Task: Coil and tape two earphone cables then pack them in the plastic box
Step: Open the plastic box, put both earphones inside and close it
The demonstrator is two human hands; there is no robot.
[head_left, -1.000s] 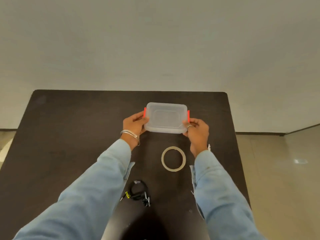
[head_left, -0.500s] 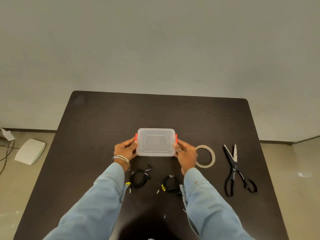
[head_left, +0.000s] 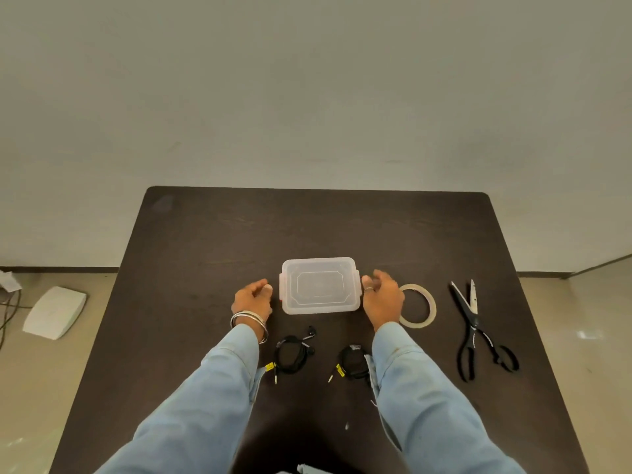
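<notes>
Nearest the camera, two pale blue denim sleeves [head_left: 219, 388] reach forward over the dark brown wooden table [head_left: 205, 241]; between them, nearer than the clear rectangular plastic box [head_left: 320, 285], lie two coiled black earphone cables; the left coil [head_left: 290, 357] sits nearer than the box's left corner, its earbuds toward the box and its yellow-tagged plug toward the camera; the right coil [head_left: 352, 362] lies nearer than the box's right corner, partly hidden under the right sleeve, its plug also toward the camera.

The box rests flat on the table with its lid on, its long axis running left to right, orange clips at the short ends; the left hand [head_left: 251, 299], with metal bangles [head_left: 248, 319] at the wrist, sits just left of the box, fingers loosely curled and holding nothing; the right hand [head_left: 381, 295], a ring on one finger, sits just right of the box, fingers half curled and empty; whether either fingertip touches the clips I cannot tell.

Right of the box, partly behind the right hand, lies a pale ring of clear tape [head_left: 417, 306]; further right, black-handled scissors [head_left: 477, 331] lie with blades parted, tips pointing away; beyond the box the tabletop runs bare to its far edge by the grey wall [head_left: 307, 97]; left of the box it is bare to the side edge.
</notes>
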